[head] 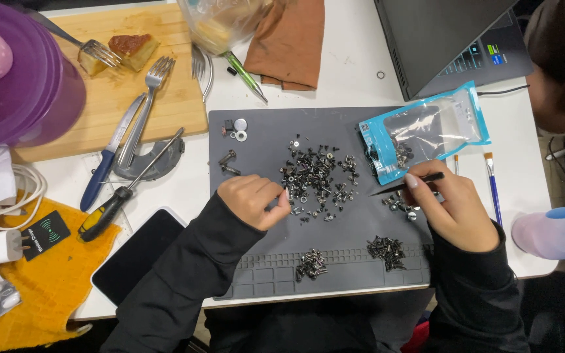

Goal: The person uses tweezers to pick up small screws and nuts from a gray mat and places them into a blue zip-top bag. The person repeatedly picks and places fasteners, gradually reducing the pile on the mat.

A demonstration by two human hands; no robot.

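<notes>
From the head view, a grey work mat (269, 140) lies on the white tabletop (354, 78); a large heap of small dark screws (315, 176) sits at the mat's middle, with two smaller piles (387, 250) near its front edge; the left hand (254, 199) rests curled just beside the heap, fingertips pinched together, though whether a screw sits in that grip I cannot tell; the right hand (452, 209) has its grip closed on black tweezers (408, 185), their tip pointing left toward the heap; a blue-edged clear pouch (426, 131) lies just beyond that hand; to the left, a wooden board (165, 98) carries forks (148, 98) and cake; a screwdriver (116, 199) and a dark phone (135, 255) lie near the mat.
</notes>
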